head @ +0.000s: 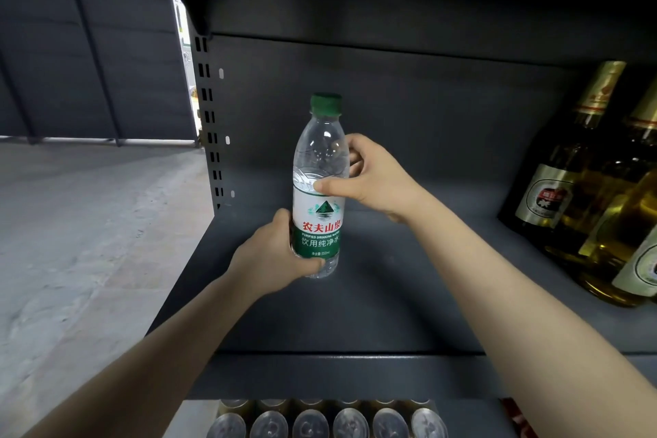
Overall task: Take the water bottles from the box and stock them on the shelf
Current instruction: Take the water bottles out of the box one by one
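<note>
A clear water bottle (320, 167) with a green cap and a white-and-green label stands upright over the dark grey shelf (409, 277). My left hand (273, 256) grips its lower part from the left, fingers curled round the base. My right hand (373, 174) holds its upper body from the right, thumb across the top of the label. Whether the bottle's base touches the shelf I cannot tell. The box is out of view.
Several amber beer bottles (601, 188) with gold foil necks stand at the right end of the shelf. Can tops (330, 421) fill the shelf below. The perforated upright (209, 124) bounds the shelf on the left, with concrete floor (89, 242) beyond.
</note>
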A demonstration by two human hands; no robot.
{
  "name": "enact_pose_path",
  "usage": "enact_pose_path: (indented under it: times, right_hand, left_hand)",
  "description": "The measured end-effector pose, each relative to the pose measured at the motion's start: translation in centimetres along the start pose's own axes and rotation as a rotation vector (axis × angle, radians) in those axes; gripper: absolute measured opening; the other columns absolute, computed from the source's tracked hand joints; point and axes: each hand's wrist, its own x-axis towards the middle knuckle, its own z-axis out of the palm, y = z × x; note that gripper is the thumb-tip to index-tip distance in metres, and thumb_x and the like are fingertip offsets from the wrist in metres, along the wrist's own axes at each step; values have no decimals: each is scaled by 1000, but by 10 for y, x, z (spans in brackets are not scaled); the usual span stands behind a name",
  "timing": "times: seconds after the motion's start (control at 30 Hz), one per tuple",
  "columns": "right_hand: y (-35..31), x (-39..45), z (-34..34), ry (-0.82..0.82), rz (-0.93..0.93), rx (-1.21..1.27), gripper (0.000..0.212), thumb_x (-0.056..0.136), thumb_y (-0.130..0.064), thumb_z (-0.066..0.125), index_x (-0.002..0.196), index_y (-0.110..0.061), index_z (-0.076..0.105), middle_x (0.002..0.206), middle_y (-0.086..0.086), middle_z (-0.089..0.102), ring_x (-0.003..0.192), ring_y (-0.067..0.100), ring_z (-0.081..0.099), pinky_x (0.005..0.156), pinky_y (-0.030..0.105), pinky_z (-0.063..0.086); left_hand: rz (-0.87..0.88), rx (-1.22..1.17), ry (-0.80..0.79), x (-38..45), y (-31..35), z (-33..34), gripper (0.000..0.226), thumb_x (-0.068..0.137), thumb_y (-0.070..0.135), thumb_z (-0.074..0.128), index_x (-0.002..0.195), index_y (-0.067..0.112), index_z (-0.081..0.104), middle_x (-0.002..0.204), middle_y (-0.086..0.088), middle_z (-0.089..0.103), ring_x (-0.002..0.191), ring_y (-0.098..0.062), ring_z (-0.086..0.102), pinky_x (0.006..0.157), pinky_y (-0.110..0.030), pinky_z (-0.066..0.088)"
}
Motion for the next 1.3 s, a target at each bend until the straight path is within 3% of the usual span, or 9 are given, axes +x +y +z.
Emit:
enact_pose_path:
  times: [0.17, 0.3, 0.47, 0.6, 0.77, 1.0, 1.3]
  right_hand:
    - [-1, 17, 11, -20, -4, -30, 47, 70, -11, 80, 108, -13, 53, 88, -4, 61, 74, 6, 59, 72, 21, 53]
    - [1, 29, 20, -26, 0, -7, 47, 70, -9, 79, 111, -10, 54, 87, -3, 62, 74, 8, 61, 72, 21, 54]
    - [3, 42, 25, -29, -8, 7, 46, 71, -9, 79, 110, -10, 56, 86, -2, 64, 73, 7, 62, 73, 22, 55]
    - [5, 50, 29, 20, -14, -57, 55, 70, -15, 81, 115, -10, 51, 98, 4, 64, 80, 11, 60, 79, 29, 54]
    - [7, 59, 33, 48, -7, -88, 55, 69, -19, 81, 113, -11, 49, 88, -5, 58, 75, 5, 55, 73, 25, 51]
    - [11, 65, 35, 79, 7, -60, 51, 67, -17, 82, 105, -14, 47, 87, -1, 57, 72, 9, 55, 76, 33, 52]
    - [9, 63, 35, 85, 15, -70, 52, 67, -17, 82, 107, -13, 47, 86, -2, 55, 73, 9, 55, 75, 31, 52]
  left_hand:
    - [-23, -45, 29, 11, -12, -8, 68, 48, 50, 69, 106, 23, 45, 98, 13, 62, 87, -13, 65, 83, -43, 54]
    - [-33, -63, 42, 20, -21, -14, 68, 48, 48, 70, 106, 22, 45, 98, 12, 63, 86, -15, 66, 82, -45, 55]
    - [-26, -62, 70, 31, -30, -17, 59, 66, 32, 80, 111, 19, 44, 104, 6, 62, 88, -17, 65, 84, -46, 54]
    - [-12, -61, 106, 39, -34, -19, 54, 71, 26, 79, 113, 16, 47, 101, 5, 61, 88, -16, 65, 84, -44, 54]
    - [-13, -70, 127, 46, -40, -22, 52, 71, 26, 80, 111, 14, 50, 99, 4, 60, 87, -17, 65, 83, -41, 55]
    - [-3, -69, 150, 51, -42, -22, 48, 70, 26, 80, 105, 15, 49, 97, 5, 60, 86, -17, 64, 83, -43, 54]
    - [1, -87, 141, 52, -40, -21, 46, 72, 22, 79, 105, 14, 48, 98, 3, 59, 88, -18, 63, 82, -38, 54]
